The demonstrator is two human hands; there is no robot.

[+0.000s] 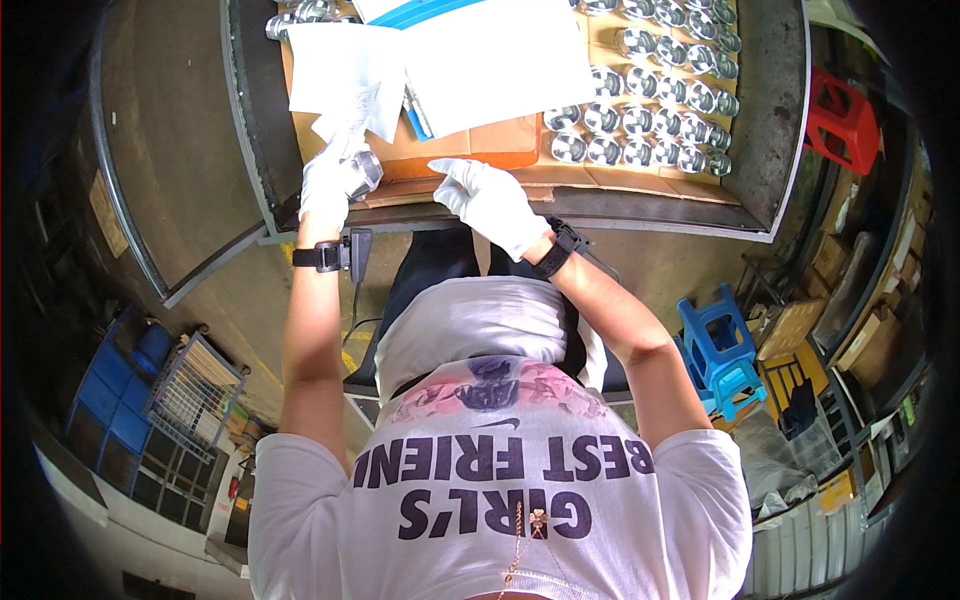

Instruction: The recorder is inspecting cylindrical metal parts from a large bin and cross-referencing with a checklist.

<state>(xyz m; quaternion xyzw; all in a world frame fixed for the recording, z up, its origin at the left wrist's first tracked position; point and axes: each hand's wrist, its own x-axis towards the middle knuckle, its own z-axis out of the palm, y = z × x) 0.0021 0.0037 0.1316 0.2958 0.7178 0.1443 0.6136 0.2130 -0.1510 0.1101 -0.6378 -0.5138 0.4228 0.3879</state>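
L hand (328,185) (white glove) is closed around a small shiny metal cylinder (365,172), thumb side up, just past the near edge of the cardboard sheet (500,150). R hand (490,200), also gloved, lies open and flat on that same near edge, holding nothing, fingers pointing left twd the part. Part sits just left of the R fingertips w/ its long axis running roughly left-right, so L hand has it. White paper sheets (450,60) lie further in on the cardboard; rows of like metal parts (650,110) fill its right side (well apart from both hands).
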